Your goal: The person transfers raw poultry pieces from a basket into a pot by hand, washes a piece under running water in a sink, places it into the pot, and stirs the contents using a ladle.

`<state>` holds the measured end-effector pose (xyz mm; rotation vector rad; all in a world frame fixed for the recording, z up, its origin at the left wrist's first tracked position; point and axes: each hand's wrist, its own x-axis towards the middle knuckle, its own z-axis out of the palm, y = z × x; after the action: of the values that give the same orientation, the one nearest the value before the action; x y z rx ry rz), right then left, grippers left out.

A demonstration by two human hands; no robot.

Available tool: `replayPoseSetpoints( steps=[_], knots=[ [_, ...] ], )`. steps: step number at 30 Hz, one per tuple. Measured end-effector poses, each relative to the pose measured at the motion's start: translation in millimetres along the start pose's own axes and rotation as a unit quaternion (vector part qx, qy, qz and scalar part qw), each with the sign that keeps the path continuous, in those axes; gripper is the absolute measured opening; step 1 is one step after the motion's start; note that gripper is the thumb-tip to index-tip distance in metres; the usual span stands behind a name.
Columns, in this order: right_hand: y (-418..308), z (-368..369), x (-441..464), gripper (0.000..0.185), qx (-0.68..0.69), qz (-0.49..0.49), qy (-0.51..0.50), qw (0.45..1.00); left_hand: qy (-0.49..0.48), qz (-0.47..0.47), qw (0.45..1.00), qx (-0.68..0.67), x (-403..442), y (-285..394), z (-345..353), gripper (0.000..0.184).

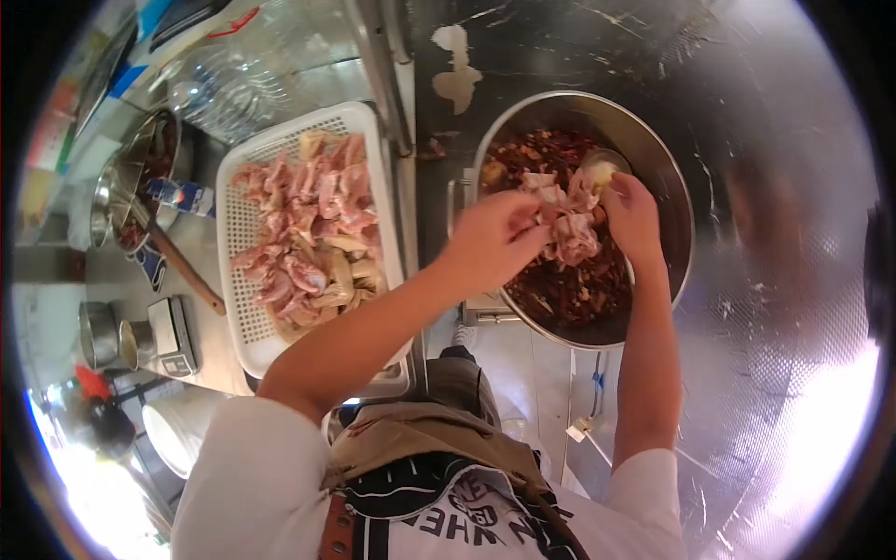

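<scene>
Both of my hands are over a large round steel pot (679, 210) that holds a dark red mix with chili pieces. Between them is a clump of pale pink raw meat (571, 224). My left hand (499, 238) is at the left of the clump, its fingers curled against the meat. At the clump's right side my right hand (632, 213) has its fingers bent around the meat's edge, near a pale yellowish piece. A round metal ladle bowl (607, 161) shows behind the right fingers.
Left of the pot, a white perforated basket (245, 308) holds raw meat pieces. Farther left are a wooden-handled tool (187, 271), a digital scale (173, 336), steel bowls (97, 334) and a blue packet (187, 197). A metal rail (394, 84) runs between basket and pot.
</scene>
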<state>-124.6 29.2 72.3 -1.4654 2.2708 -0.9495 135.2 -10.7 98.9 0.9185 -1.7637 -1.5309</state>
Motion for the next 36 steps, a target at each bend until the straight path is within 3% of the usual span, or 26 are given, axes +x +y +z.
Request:
replayPoseSetpoints(
  steps=[1, 4, 5, 6, 9, 12, 15, 18, 21, 24, 27, 28, 30, 33, 36],
  knots=[
    [-51, -9, -18, 0.033, 0.079, 0.006, 0.018, 0.997, 0.052, 0.044, 0.997, 0.048, -24, 4, -34, 0.027],
    [-136, 36, -76, 0.021, 0.254, -0.024, -0.029, 0.966, 0.217, 0.000, 0.961, 0.170, -82, -36, -132, 0.021],
    [-152, 66, -94, 0.019, 0.323, -0.045, -0.053, 0.944, 0.176, -0.064, 0.936, 0.299, -101, -47, -162, 0.025],
    [-170, 85, -104, 0.019, 0.283, -0.090, -0.153, 0.942, 0.130, -0.124, 0.889, 0.420, -117, -57, -182, 0.029],
    [-203, 154, -126, 0.023, 0.222, -0.133, -0.365, 0.894, 0.040, -0.075, 0.795, 0.601, -154, -81, -196, 0.040],
    [-209, 201, -129, 0.022, 0.148, -0.144, -0.394, 0.896, -0.061, -0.136, 0.802, 0.578, -162, -85, -205, 0.050],
    [-229, 205, -117, 0.023, 0.142, -0.141, -0.360, 0.911, 0.035, -0.029, 0.830, 0.555, -180, -122, -224, 0.039],
    [-229, 234, -106, 0.024, 0.038, -0.149, -0.345, 0.926, 0.096, -0.056, 0.863, 0.493, -188, -118, -242, 0.037],
    [-227, 286, -119, 0.026, -0.009, -0.216, -0.340, 0.915, 0.146, -0.067, 0.876, 0.454, -187, -112, -241, 0.032],
    [-240, 293, -127, 0.029, -0.061, -0.208, -0.375, 0.901, 0.135, -0.054, 0.928, 0.342, -182, -106, -261, 0.025],
    [-246, 293, -133, 0.033, 0.151, -0.117, -0.434, 0.880, 0.161, -0.082, 0.963, 0.198, -175, -85, -287, 0.017],
    [-257, 288, -137, 0.038, 0.261, -0.026, -0.467, 0.844, 0.170, -0.131, 0.972, 0.100, -172, -78, -295, 0.017],
    [-281, 273, -139, 0.050, 0.459, 0.152, -0.497, 0.721, 0.185, -0.213, 0.954, -0.100, -163, -64, -308, 0.018],
    [-302, 253, -141, 0.045, 0.572, 0.305, -0.500, 0.574, 0.204, -0.209, 0.925, -0.242, -158, -45, -313, 0.019],
    [-303, 252, -155, 0.040, 0.699, 0.282, -0.504, 0.421, 0.230, -0.214, 0.884, -0.346, -148, -24, -283, 0.022]
  ],
)
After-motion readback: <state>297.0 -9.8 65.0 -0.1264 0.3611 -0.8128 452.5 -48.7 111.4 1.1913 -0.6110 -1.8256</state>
